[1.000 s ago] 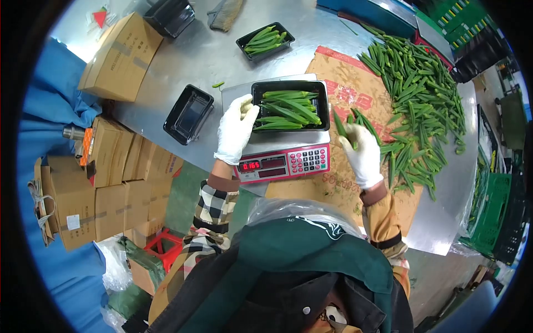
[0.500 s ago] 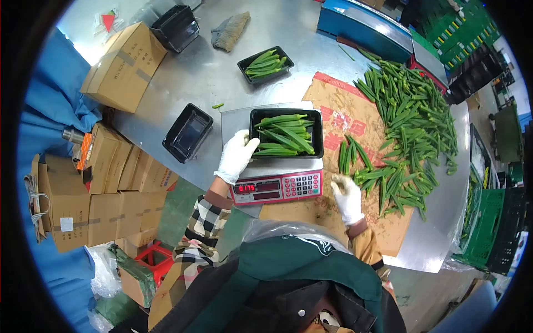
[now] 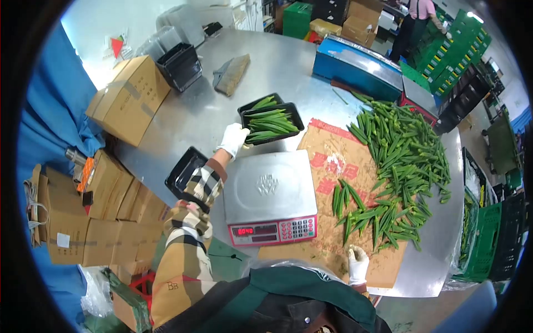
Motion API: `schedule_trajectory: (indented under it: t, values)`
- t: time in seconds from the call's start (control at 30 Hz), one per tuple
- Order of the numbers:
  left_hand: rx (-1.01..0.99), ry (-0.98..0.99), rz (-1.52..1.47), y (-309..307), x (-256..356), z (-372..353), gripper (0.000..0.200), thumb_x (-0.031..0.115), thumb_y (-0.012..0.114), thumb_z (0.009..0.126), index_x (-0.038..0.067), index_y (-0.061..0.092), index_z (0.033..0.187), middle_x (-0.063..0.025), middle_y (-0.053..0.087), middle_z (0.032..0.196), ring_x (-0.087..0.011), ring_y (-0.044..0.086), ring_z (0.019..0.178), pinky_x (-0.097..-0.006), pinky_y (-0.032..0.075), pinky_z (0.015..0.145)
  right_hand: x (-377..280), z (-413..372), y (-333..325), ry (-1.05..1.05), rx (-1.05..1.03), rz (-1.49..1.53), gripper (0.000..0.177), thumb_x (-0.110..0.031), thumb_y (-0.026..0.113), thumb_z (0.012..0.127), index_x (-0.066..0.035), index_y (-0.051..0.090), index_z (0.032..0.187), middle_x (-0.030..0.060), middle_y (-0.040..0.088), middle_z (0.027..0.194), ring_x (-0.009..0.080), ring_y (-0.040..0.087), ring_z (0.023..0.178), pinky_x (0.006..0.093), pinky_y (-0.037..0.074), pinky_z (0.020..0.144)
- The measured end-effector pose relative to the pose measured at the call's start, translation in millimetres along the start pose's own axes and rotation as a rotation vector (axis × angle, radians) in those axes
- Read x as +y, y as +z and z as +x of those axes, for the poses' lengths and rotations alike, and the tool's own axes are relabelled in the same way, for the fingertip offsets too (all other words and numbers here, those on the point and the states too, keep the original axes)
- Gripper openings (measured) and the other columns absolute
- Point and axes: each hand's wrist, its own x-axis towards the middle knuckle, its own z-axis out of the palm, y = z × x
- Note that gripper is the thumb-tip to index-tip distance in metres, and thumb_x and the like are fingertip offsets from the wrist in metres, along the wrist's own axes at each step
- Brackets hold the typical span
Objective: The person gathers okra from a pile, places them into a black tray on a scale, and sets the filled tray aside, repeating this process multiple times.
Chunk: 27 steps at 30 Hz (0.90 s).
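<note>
My left hand [image 3: 234, 140], in a white glove, grips the near left corner of a black tray of okra [image 3: 272, 124]. This tray is beyond the scale, overlapping a second black tray of okra [image 3: 264, 103] behind it. The scale [image 3: 269, 186] has a bare metal platform, and its red display shows 0.040. My right hand [image 3: 358, 265], also gloved, is over the near part of the cardboard sheet [image 3: 325, 252], fingers loosely bent and apart, with nothing visible in them. A large pile of okra [image 3: 402, 150] lies beyond it, with a smaller bunch [image 3: 377, 219] closer.
An empty black tray [image 3: 186, 169] lies left of the scale, partly behind my left sleeve. Stacked black trays [image 3: 179, 66], a brush [image 3: 232, 75] and a carton [image 3: 129, 100] stand farther back. A blue machine [image 3: 358, 66] is at the far edge. Another person [image 3: 416, 25] stands in the background.
My left hand has carried the okra tray off the scale, away from me to the other filled tray. The display went from 0.175 to 0.040. My right hand is nearer my body.
</note>
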Motion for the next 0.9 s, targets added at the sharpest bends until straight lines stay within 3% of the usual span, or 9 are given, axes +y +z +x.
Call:
schedule_trajectory:
  t: [0.13,0.2,0.23,0.47,0.57,0.7,0.73,0.8,0.9]
  values:
    - [0.183,0.097,0.188,-6,-51,110,0.024,0.013,0.058,0.094,-0.007,0.059,0.107,-0.0206,0.067,0.091,-0.0334,0.072,0.068,-0.0398,0.057,0.047,-2,-4,-3,0.002,0.030,-0.008,0.015,0.000,0.067,0.091,0.004,0.069,0.105,0.0075,0.072,0.095,0.0116,0.064,0.086,0.0258,0.052,0.080]
    - [0.185,-0.095,-0.187,0,-41,95,0.036,0.017,0.058,0.096,-0.006,0.054,0.124,-0.0212,0.068,0.098,-0.0328,0.073,0.074,-0.0397,0.058,0.050,11,-5,-6,0.045,0.022,-0.011,0.014,0.001,0.067,0.090,0.004,0.070,0.104,0.0074,0.072,0.095,0.0112,0.064,0.085,0.0256,0.052,0.079]
    - [0.188,-0.210,-0.286,1,-38,89,0.059,0.024,0.059,0.098,-0.004,0.036,0.145,-0.0212,0.064,0.116,-0.0306,0.073,0.085,-0.0400,0.060,0.058,14,-6,-8,0.072,0.013,-0.018,0.014,0.001,0.067,0.090,0.004,0.070,0.103,0.0074,0.072,0.094,0.0111,0.064,0.085,0.0255,0.052,0.079]
    - [0.172,-0.070,-0.168,-66,-56,12,0.077,0.029,0.067,0.095,0.002,0.025,0.154,-0.0207,0.049,0.144,-0.0250,0.064,0.110,-0.0368,0.058,0.073,21,-8,-1,0.051,0.019,-0.046,0.013,-0.003,0.069,0.089,0.002,0.071,0.101,0.0068,0.072,0.090,0.0116,0.066,0.080,0.0265,0.054,0.074]
    - [0.449,0.204,0.114,-111,-105,-29,0.062,0.024,0.066,0.095,-0.003,0.042,0.145,-0.0216,0.054,0.141,-0.0282,0.053,0.130,-0.0353,0.039,0.111,32,1,8,0.003,0.002,-0.050,0.014,-0.006,0.071,0.089,0.002,0.072,0.100,0.0091,0.074,0.087,0.0128,0.068,0.075,0.0285,0.055,0.071]
    - [0.571,0.254,0.725,-141,-139,-114,0.046,0.028,0.057,0.097,-0.007,0.060,0.126,-0.0271,0.062,0.127,-0.0407,0.059,0.118,-0.0413,0.045,0.104,16,2,18,-0.115,-0.015,-0.146,0.019,-0.015,0.074,0.087,-0.002,0.073,0.101,0.0154,0.074,0.087,0.0219,0.071,0.074,0.0332,0.056,0.071]
    - [0.504,0.355,0.770,-151,-172,-118,0.037,0.028,0.057,0.097,-0.005,0.070,0.106,-0.0273,0.068,0.107,-0.0426,0.065,0.102,-0.0459,0.050,0.091,15,1,19,-0.147,-0.018,-0.197,0.020,-0.017,0.074,0.086,-0.004,0.074,0.101,0.0163,0.074,0.088,0.0242,0.072,0.075,0.0343,0.056,0.071]
    - [0.431,0.102,0.872,-147,-192,-140,0.036,0.030,0.058,0.097,-0.003,0.072,0.092,-0.0270,0.068,0.093,-0.0418,0.066,0.090,-0.0481,0.049,0.078,7,0,19,-0.127,-0.047,-0.248,0.023,-0.023,0.074,0.084,-0.008,0.075,0.102,0.0173,0.073,0.090,0.0314,0.071,0.080,0.0379,0.056,0.074]
    - [0.441,0.167,0.712,-138,-184,-154,0.034,0.030,0.061,0.097,-0.001,0.073,0.092,-0.0239,0.070,0.090,-0.0352,0.068,0.081,-0.0404,0.051,0.073,-5,-8,18,-0.109,-0.084,-0.278,0.023,-0.024,0.073,0.084,-0.009,0.075,0.101,0.0163,0.073,0.090,0.0329,0.071,0.082,0.0390,0.055,0.076]
